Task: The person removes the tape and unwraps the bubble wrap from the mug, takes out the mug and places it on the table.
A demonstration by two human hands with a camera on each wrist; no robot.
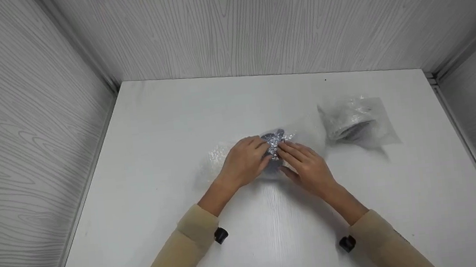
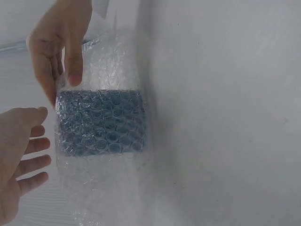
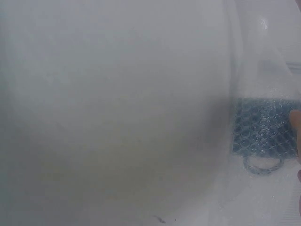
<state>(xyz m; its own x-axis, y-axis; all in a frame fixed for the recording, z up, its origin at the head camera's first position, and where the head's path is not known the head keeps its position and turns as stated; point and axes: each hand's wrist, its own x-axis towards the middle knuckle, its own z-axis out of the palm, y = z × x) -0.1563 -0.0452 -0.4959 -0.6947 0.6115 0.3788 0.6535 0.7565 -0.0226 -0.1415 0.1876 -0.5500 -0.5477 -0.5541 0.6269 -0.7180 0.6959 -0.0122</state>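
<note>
A blue item (image 2: 103,125) with straight sides lies inside bubble wrap (image 2: 103,188) near the middle of the white table. At one end of it a loop (image 3: 263,170) like a mug's handle shows through the plastic. The left hand (image 1: 247,160) is over the left part of the bundle; in the left wrist view its thumb and fingers are extended beside the blue item. From the other side the right hand (image 1: 308,166) touches the wrap with nearly straight fingers, its thumb lowered at the near side.
A second bundle in bubble wrap (image 1: 354,123), with something dark and curved inside, stands at the right. Loose wrap spreads to both sides of the hands. White table (image 1: 165,114) meets wood-grain panels (image 1: 227,28) at the back and sides.
</note>
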